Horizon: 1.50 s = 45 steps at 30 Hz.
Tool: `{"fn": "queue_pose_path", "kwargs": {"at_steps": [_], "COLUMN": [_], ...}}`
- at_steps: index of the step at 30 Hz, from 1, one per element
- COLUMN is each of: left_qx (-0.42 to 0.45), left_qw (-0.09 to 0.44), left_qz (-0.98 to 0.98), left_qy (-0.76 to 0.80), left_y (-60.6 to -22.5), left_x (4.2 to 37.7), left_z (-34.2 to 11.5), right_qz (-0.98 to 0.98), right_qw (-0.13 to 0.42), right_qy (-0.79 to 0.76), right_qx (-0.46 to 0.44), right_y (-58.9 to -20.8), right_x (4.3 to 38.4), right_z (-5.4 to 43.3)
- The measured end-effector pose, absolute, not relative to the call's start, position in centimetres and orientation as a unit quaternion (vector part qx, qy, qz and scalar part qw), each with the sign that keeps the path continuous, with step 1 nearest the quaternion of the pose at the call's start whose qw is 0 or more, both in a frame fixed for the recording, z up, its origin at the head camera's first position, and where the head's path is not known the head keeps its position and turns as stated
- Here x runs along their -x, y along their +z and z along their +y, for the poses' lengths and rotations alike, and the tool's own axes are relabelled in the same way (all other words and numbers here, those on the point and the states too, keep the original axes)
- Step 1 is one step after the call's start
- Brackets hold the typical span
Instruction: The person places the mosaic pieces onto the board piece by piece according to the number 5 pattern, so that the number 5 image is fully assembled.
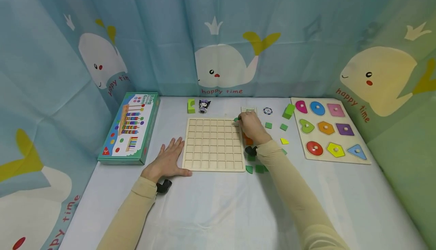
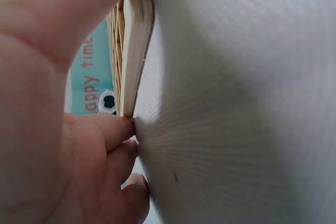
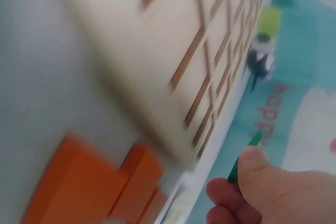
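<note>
A wooden grid board (image 1: 214,145) lies on the white table with bare square cells. At its left edge my left hand (image 1: 167,162) rests flat with fingers spread, the fingertips and thumb close against the wood. Above the board's far right corner, my right hand (image 1: 253,127) pinches a thin green piece (image 3: 245,156) between thumb and fingers. Partly under the right forearm, orange blocks (image 3: 79,184) lie beside the board's right edge. Several flat green pieces (image 1: 260,169) are scattered on the table to the right, some hidden by the sleeve.
On the left lies a ring game box (image 1: 127,129); a knobbed shape puzzle (image 1: 328,129) is on the right. A small figurine (image 1: 204,106), a light green block (image 1: 191,106), a poker chip (image 1: 267,111), a green block (image 1: 288,111) and a yellow piece (image 1: 284,141) surround the board.
</note>
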<state>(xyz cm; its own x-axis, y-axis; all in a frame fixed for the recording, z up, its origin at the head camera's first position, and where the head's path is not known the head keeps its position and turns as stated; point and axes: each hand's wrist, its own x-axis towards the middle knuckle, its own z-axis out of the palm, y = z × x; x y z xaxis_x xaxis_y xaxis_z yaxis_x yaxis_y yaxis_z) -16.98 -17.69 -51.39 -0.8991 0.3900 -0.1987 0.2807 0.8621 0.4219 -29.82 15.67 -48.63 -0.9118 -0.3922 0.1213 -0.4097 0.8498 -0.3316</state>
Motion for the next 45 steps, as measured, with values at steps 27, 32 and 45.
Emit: {"fn": "queue_pose_path", "kwargs": {"at_steps": [27,32,45], "left_qx": [-0.175,-0.174,-0.172], "left_qw": [0.140,0.143,0.146], "left_qz": [0.955,0.954,0.954], "left_qy": [0.197,0.198,0.196], "left_y": [-51.4,-51.3,-51.3], "left_x": [16.9,16.9,16.9], "left_z": [-17.7,-17.6,-17.7], "right_qz": [-0.944,-0.942,-0.951], "right_qw": [0.009,0.019,0.031], "right_qy": [0.138,0.116,0.053], "right_qx": [-0.301,-0.313,-0.302], "right_y": [-49.2,-49.4,-49.4], "right_x": [28.8,29.0,28.9], "right_z": [8.3,7.2,5.4]}}
